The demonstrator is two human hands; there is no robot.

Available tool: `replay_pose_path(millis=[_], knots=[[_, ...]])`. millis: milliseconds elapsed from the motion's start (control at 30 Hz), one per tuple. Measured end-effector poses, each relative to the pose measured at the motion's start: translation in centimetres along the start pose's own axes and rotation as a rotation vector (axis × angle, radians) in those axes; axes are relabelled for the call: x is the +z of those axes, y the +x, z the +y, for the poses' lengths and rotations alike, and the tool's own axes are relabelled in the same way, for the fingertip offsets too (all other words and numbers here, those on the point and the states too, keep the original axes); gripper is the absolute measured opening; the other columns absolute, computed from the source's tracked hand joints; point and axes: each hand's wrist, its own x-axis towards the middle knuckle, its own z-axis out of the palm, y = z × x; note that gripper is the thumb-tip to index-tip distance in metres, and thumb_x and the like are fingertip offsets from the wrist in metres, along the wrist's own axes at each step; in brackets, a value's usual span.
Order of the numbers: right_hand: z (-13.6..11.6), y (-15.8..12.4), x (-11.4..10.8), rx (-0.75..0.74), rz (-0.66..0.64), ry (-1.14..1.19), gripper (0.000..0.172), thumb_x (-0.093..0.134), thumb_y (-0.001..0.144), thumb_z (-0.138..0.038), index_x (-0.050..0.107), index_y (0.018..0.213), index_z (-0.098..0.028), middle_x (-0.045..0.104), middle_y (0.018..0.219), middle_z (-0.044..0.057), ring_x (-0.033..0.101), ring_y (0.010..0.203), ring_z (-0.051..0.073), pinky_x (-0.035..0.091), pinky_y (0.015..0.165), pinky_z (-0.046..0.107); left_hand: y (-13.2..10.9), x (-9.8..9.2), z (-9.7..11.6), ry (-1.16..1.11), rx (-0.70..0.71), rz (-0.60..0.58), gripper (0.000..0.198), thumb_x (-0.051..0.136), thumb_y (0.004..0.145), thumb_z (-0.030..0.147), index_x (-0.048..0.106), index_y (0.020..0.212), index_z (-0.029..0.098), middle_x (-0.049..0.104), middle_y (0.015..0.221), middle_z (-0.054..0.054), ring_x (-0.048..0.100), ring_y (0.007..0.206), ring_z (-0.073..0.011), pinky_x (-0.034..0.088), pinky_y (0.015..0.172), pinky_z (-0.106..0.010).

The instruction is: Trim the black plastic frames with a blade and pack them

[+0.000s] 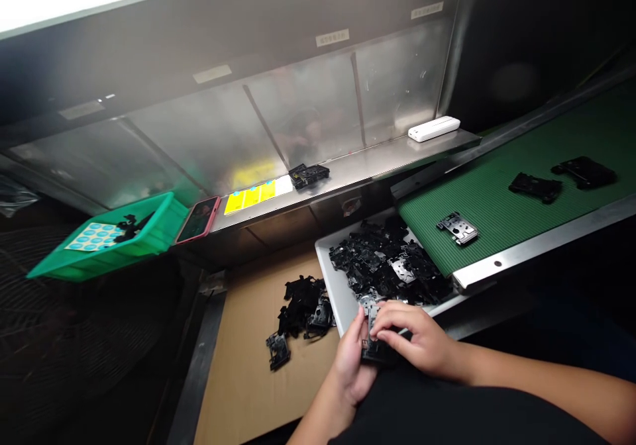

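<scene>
Low in the view, my left hand [352,360] is closed around a black plastic part with a metal plate [371,347], held over the near edge of the white tray. Over the part's upper side, the fingers of my right hand [420,339] are pinched together. A thin pale stick [403,331] shows between them, its far end hidden. Similar black and metal parts [372,259] fill the white tray [328,286]. Left of the tray, a loose pile of black parts [303,306] lies on brown cardboard [243,339].
A green conveyor belt [497,197] at right carries several parts. On the metal shelf [358,165] are a black part [309,175], yellow labels [251,197], a phone [199,220] and a white box-shaped device [434,128]. A green bin [149,233] stands left, holding a sticker sheet and black pieces.
</scene>
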Motion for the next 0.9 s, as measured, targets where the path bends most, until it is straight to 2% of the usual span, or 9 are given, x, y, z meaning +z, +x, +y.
replay_pose_path(millis=[67, 167, 400, 567, 733, 900], knots=[[0.2, 0.0, 0.4, 0.012, -0.017, -0.014, 0.016, 0.062, 0.096, -0.016, 0.075, 0.102, -0.023, 0.075, 0.098, 0.005, 0.068, 0.096, 0.019, 0.046, 0.108, 0.040, -0.1, -0.3, -0.1, -0.006, -0.007, 0.010, 0.029, 0.069, 0.088, 0.043, 0.072, 0.093, 0.014, 0.074, 0.088, -0.008, 0.070, 0.088, -0.0222, 0.053, 0.085, -0.033], [0.3, 0.0, 0.8, 0.018, -0.027, -0.019, 0.018, 0.062, 0.096, -0.016, 0.076, 0.103, -0.024, 0.076, 0.099, 0.004, 0.068, 0.096, 0.019, 0.048, 0.105, 0.038, -0.2, -0.8, -0.2, -0.016, -0.016, 0.021, 0.032, 0.068, 0.089, 0.044, 0.071, 0.094, 0.013, 0.073, 0.086, -0.008, 0.069, 0.086, -0.0220, 0.053, 0.085, -0.034], [0.2, 0.3, 1.4, 0.008, -0.071, 0.000, 0.018, 0.063, 0.094, -0.014, 0.076, 0.102, -0.024, 0.075, 0.097, 0.004, 0.068, 0.094, 0.019, 0.053, 0.089, 0.033, -0.7, -1.4, -0.2, -0.010, -0.034, 0.048, 0.036, 0.071, 0.085, 0.050, 0.070, 0.091, 0.014, 0.072, 0.087, -0.010, 0.070, 0.087, -0.0250, 0.054, 0.087, -0.038], [0.1, 0.6, 1.8, 0.006, -0.080, -0.032, 0.017, 0.062, 0.095, -0.014, 0.076, 0.102, -0.023, 0.075, 0.096, 0.005, 0.067, 0.093, 0.019, 0.053, 0.089, 0.034, -0.9, -1.7, 0.0, 0.003, 0.000, 0.076, 0.034, 0.071, 0.085, 0.049, 0.071, 0.091, 0.016, 0.072, 0.086, -0.008, 0.069, 0.088, -0.0244, 0.055, 0.086, -0.037], [-0.2, 1.0, 2.5, -0.080, -0.163, -0.169, 0.017, 0.058, 0.096, -0.015, 0.073, 0.099, -0.019, 0.075, 0.094, 0.008, 0.065, 0.092, 0.022, 0.052, 0.090, 0.039, -1.1, -2.2, -0.2, 0.016, 0.056, 0.114, 0.030, 0.073, 0.085, 0.046, 0.071, 0.087, 0.016, 0.070, 0.082, -0.005, 0.066, 0.083, -0.0198, 0.054, 0.087, -0.034], [-0.1, 0.9, 3.1, -0.089, -0.197, -0.212, 0.016, 0.056, 0.096, -0.014, 0.071, 0.099, -0.019, 0.074, 0.095, 0.007, 0.065, 0.092, 0.022, 0.052, 0.090, 0.039, -1.4, -2.1, -0.2, 0.054, 0.070, 0.128, 0.033, 0.071, 0.085, 0.047, 0.073, 0.090, 0.014, 0.072, 0.085, -0.009, 0.068, 0.091, -0.0238, 0.054, 0.086, -0.035]])
